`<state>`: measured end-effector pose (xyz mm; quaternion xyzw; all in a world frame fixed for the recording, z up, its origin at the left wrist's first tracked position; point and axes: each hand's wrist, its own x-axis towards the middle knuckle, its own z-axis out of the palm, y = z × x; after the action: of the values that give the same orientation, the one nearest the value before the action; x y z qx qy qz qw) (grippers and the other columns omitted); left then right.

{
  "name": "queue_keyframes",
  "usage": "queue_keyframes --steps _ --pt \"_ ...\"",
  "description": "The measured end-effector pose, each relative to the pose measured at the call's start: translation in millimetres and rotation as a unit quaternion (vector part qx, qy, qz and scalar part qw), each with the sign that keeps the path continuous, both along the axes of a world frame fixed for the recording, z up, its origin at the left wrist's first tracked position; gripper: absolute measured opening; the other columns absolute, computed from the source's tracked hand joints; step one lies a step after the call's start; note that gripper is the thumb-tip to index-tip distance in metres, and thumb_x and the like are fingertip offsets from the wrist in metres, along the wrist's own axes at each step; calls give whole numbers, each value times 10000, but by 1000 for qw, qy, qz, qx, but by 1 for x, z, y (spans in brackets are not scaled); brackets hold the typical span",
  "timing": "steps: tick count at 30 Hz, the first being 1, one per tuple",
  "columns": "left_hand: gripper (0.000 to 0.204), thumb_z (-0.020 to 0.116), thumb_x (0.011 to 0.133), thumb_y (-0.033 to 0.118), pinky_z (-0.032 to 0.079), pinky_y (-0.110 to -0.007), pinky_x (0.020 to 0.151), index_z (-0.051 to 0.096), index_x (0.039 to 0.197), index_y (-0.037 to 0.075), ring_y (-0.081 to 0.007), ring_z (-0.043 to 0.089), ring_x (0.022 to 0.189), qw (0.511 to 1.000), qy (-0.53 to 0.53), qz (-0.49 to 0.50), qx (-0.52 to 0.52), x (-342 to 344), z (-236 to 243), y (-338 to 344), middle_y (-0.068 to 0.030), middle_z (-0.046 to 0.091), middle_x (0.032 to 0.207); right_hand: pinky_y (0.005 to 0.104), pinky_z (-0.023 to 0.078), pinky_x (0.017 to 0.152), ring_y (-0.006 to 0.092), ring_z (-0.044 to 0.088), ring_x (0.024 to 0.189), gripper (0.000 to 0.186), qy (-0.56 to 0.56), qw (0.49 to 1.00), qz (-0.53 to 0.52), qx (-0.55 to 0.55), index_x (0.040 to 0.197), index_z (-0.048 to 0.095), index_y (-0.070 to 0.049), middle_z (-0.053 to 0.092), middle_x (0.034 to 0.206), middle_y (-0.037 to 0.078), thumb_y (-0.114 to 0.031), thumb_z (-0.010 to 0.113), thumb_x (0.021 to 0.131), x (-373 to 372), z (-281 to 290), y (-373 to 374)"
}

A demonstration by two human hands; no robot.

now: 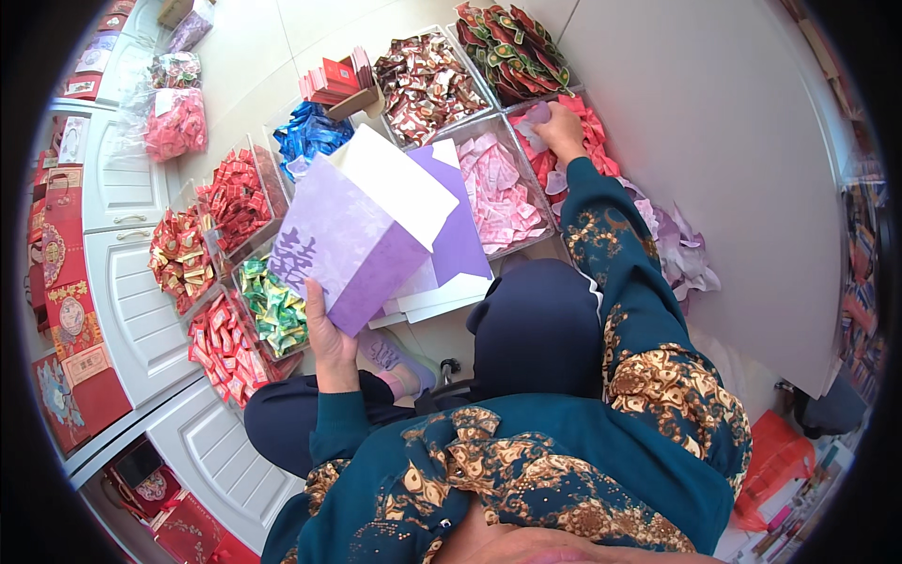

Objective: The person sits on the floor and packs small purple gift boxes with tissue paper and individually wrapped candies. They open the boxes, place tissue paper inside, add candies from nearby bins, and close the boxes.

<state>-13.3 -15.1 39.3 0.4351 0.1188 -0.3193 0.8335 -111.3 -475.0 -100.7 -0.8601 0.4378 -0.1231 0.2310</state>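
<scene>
My left hand (333,346) grips the lower corner of an open lilac paper gift box (329,221), tilted over my lap, with a dark purple symbol on its side and a white inner flap showing. My right hand (562,133) reaches over a clear bin of pinkish-red packets (597,141), fingers closed on a small lilac wrapped packet (536,117). Beside that bin is another with pale pink packets (493,193). Flat purple and white card pieces (460,240) lie behind the gift box.
Bins of brown-and-white candies (427,85), dark red-and-green packets (512,52), blue candies (310,132), red candies (235,193) and green candies (272,305) surround me. Red cards (338,80) stand in a small box. White cabinets (141,320) line the left; a grey panel (714,141) rises right.
</scene>
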Motion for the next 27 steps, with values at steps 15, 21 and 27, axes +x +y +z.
queue_keyframes --steps 15,21,27 --pt "575 625 900 333 425 -387 1005 405 1339 35 -240 518 1164 999 11 -41 -14 -6 -23 -11 -102 511 1297 305 507 838 177 617 974 299 -254 794 290 471 1181 552 -19 625 1102 83 -85 604 894 50 140 97" --pt "671 662 838 457 437 -421 997 431 1320 51 -266 537 1137 993 53 -12 -109 1 -11 5 -98 554 1241 428 439 922 302 601 982 336 171 927 329 -49 1151 595 -97 620 1098 133 -122 570 817 61 -7 85" --pt "812 661 799 535 367 -477 1053 354 1395 76 -303 448 1241 996 32 48 -74 10 18 11 -111 461 1364 468 383 940 293 574 1014 325 121 886 338 -293 1166 561 -77 616 1056 136 -167 459 871 52 -55 98"
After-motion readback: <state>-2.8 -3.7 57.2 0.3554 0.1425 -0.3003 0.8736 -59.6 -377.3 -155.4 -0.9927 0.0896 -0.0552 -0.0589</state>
